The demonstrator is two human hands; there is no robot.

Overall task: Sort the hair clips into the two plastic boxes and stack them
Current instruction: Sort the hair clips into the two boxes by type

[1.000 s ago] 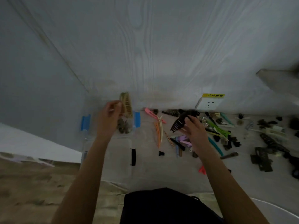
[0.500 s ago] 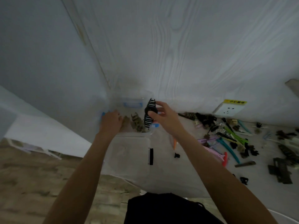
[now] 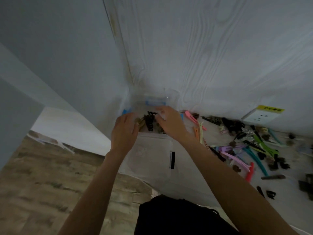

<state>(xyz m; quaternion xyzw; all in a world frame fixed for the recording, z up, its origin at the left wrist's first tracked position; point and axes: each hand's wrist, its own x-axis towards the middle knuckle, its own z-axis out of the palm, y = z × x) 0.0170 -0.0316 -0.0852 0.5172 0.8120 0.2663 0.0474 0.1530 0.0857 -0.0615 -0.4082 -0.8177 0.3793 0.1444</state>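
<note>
Both hands are working over the far clear plastic box [image 3: 171,97], the one w/ blue latches, sitting in the wall corner. The left hand [image 3: 124,131] is resting at the box's left edge, fingers lying loosely together, not clamped on anything visible. The right hand [image 3: 169,122] is hovering over the box's right side, fingertips beside a black claw clip [image 3: 149,122] that is lying inside among brownish clips; whether they are touching or have let go is too blurred to tell. A second clear box or lid [image 3: 152,150] is sitting just nearer the person. Step in hand, apparently: dropping claw-type clips into the far box. Plenty of unsorted hair clips [image 3: 245,143] are lying on the surface to the right, approx. most of the job. Next move probably needs the right hand reaching back to that pile.
</note>
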